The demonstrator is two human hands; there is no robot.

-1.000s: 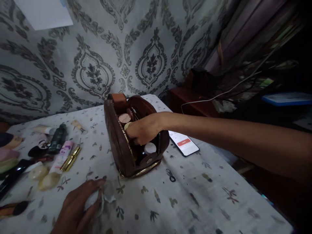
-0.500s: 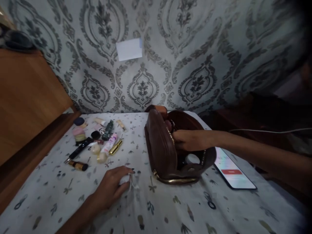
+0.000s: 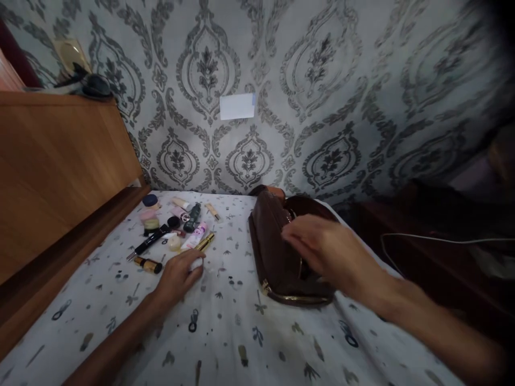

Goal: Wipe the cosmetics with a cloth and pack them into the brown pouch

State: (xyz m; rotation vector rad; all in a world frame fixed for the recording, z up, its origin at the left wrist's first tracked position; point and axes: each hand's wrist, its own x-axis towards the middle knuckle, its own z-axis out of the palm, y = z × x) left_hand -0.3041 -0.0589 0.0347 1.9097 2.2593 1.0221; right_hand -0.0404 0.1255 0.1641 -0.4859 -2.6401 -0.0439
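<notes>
My right hand [image 3: 316, 241] is over the opening of a brown leather bag [image 3: 273, 252], fingers pressed together and pointing left. Motion blurs it, and I cannot make out what, if anything, is in its fingers. The bag stands unzipped, its gold zip along the edges; the hand hides most of its inside. My left hand [image 3: 181, 271] rests on the patterned sheet [image 3: 225, 332] with thumb and forefinger apart, a pale patch showing between them. Beside its fingertips lie a gold tube [image 3: 205, 242], a pink and white tube [image 3: 196, 235] and a cream-coloured round pot [image 3: 174, 244].
Left of the bag lie more cosmetics: a black tube [image 3: 151, 241], a gold and black bottle [image 3: 148, 264], a dark green bottle [image 3: 192, 217] and several small jars. A wooden panel [image 3: 60, 171] borders the left side. Patterned wallpaper [image 3: 265, 53] rises behind. A white cable [image 3: 442, 236] hangs at right.
My right hand has come up out of the bag toward me. My left hand has slid left and away from me, closer to the cosmetics. The phone is now hidden by my right arm.
</notes>
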